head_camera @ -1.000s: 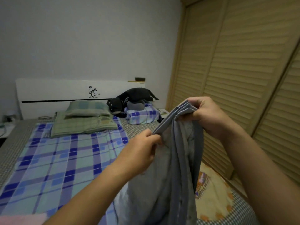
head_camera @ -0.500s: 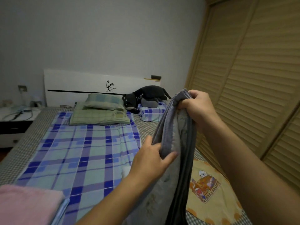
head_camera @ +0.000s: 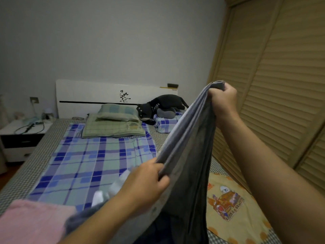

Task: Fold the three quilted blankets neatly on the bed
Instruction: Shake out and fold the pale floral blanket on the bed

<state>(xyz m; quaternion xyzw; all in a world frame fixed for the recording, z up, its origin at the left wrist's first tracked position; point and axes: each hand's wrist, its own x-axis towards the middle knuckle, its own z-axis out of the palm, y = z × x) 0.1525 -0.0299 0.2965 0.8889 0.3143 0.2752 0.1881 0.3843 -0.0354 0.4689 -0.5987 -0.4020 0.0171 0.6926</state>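
A grey quilted blanket point(head_camera: 190, 148) hangs in folded layers in front of me above the bed point(head_camera: 22, 173). My right hand point(head_camera: 223, 101) grips its gathered top corner, held high on the right. My left hand point(head_camera: 146, 184) pinches the blanket's edge lower down and to the left, so the edge runs taut between both hands. A pink blanket point(head_camera: 29, 224) lies folded at the bottom left. A yellow cartoon-print blanket point(head_camera: 230, 205) lies spread on the bed at the right.
A blue plaid sheet point(head_camera: 91, 161) covers the middle of the bed. Green pillows point(head_camera: 114, 124) and a black plush cat point(head_camera: 158, 106) sit by the white headboard point(head_camera: 88, 92). A nightstand point(head_camera: 21, 136) stands at the left, louvred wardrobe doors point(head_camera: 281, 85) at the right.
My hands have drawn apart along the grey blanket's edge: the left slid down and left, the right lifted. The view has swung left and down, bringing the pink blanket and nightstand into sight.
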